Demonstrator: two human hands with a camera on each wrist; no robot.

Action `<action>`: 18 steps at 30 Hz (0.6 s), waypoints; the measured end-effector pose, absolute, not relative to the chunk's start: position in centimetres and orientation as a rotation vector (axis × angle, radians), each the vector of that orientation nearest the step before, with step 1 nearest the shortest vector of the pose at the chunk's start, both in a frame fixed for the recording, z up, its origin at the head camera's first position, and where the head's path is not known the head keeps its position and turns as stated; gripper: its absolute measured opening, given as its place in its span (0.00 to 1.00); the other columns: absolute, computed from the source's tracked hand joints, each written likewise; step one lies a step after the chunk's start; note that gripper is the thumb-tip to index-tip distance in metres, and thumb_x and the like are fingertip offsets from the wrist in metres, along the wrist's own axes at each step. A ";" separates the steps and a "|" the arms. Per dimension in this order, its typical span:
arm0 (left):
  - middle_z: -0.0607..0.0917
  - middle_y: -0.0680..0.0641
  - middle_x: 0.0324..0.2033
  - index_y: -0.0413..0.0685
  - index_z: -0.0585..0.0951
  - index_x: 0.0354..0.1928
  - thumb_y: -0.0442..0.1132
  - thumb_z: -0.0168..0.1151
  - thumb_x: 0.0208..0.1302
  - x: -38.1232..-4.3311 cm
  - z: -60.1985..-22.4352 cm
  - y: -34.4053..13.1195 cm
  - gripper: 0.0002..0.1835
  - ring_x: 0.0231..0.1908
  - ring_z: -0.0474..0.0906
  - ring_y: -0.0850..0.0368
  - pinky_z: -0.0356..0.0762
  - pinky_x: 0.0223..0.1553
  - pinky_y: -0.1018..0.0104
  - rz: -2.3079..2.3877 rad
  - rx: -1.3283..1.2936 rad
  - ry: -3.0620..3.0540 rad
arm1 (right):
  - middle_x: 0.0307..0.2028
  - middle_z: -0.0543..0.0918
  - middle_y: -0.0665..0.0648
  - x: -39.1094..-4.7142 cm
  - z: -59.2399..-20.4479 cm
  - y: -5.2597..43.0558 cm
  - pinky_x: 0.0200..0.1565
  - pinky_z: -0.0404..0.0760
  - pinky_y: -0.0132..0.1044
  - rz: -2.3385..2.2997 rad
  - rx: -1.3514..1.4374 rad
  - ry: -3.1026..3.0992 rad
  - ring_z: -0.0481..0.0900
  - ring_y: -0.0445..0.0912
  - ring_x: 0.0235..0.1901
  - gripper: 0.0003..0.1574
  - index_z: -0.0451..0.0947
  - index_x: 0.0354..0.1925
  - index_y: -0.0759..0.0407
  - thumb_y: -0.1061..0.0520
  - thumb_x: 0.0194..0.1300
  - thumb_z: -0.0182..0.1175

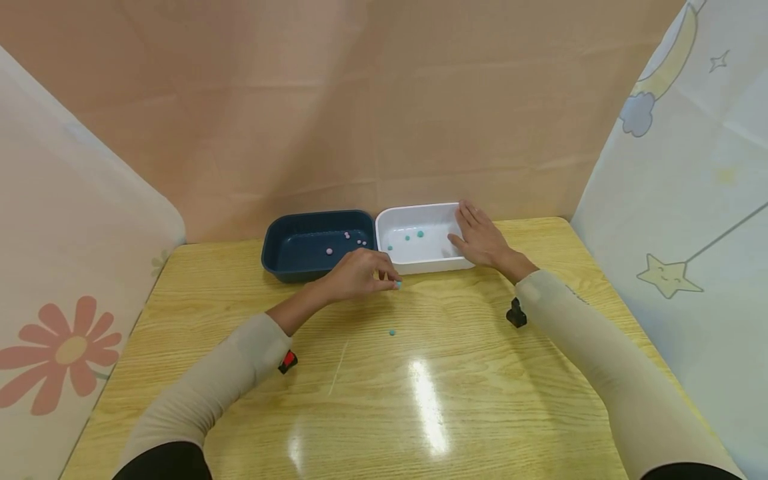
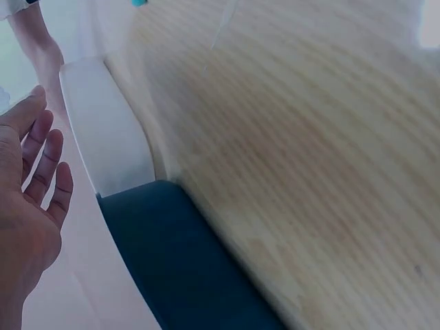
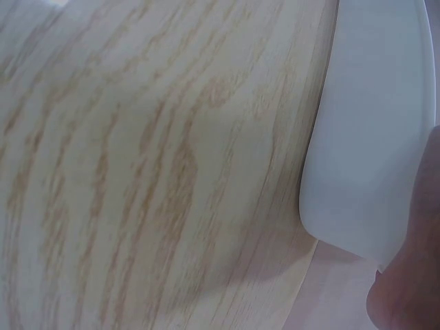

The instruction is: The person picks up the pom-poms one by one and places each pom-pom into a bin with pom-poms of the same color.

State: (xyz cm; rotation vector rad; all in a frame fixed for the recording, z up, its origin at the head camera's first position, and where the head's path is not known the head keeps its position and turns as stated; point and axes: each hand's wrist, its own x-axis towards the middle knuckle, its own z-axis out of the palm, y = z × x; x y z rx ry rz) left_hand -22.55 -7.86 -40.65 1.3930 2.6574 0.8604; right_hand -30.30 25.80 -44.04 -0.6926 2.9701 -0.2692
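My left hand (image 1: 359,275) pinches a small teal ball (image 1: 399,284) between thumb and fingertips, just in front of the trays. In the left wrist view the same hand (image 2: 27,199) hangs beside the trays, the ball not showing. My right hand (image 1: 482,239) rests with straight fingers on the right end of the white tray (image 1: 435,265), thumb over its inside. Several teal balls (image 1: 421,234) lie in that tray. Left of it, the dark blue tray (image 1: 291,273) contains several pink balls (image 1: 329,251). Another teal ball (image 1: 393,332) lies on the wooden table.
Both trays stand side by side at the back of the table (image 1: 468,400), against a brown backdrop (image 1: 270,100). Printed white panels (image 1: 690,200) flank both sides. A small black device (image 1: 516,313) is at the right wrist, and a black and red one (image 1: 288,362) at the left.
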 end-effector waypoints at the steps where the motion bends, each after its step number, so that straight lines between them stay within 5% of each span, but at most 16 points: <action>1: 0.90 0.56 0.36 0.49 0.95 0.43 0.40 0.76 0.67 -22.7 -40.5 -7.8 0.06 0.34 0.82 0.65 0.85 0.44 0.56 0.874 1.385 2.657 | 0.83 0.32 0.71 -30.3 -44.0 25.8 0.82 0.33 0.56 -0.265 -0.692 2.970 0.30 0.63 0.84 0.49 0.35 0.82 0.76 0.41 0.86 0.35; 4: 0.90 0.55 0.35 0.48 0.95 0.43 0.39 0.75 0.67 -23.2 -40.2 -7.8 0.06 0.34 0.83 0.65 0.86 0.43 0.54 0.903 1.379 2.671 | 0.83 0.32 0.71 -30.3 -44.0 25.9 0.82 0.33 0.56 -0.254 -0.690 2.972 0.30 0.63 0.84 0.49 0.35 0.82 0.76 0.41 0.86 0.35; 10: 0.89 0.54 0.34 0.48 0.95 0.42 0.37 0.75 0.68 -24.2 -39.7 -7.7 0.05 0.33 0.83 0.65 0.79 0.31 0.71 0.955 1.365 2.697 | 0.83 0.32 0.71 -30.4 -44.0 25.8 0.82 0.32 0.55 -0.255 -0.694 2.967 0.30 0.63 0.84 0.49 0.35 0.82 0.76 0.41 0.86 0.34; 18: 0.91 0.52 0.36 0.48 0.94 0.44 0.39 0.74 0.69 -25.7 -39.1 -8.1 0.06 0.28 0.82 0.60 0.75 0.27 0.67 1.017 1.259 2.755 | 0.83 0.32 0.71 -30.6 -44.1 25.6 0.82 0.32 0.56 -0.248 -0.698 2.965 0.30 0.63 0.84 0.49 0.35 0.82 0.76 0.41 0.86 0.34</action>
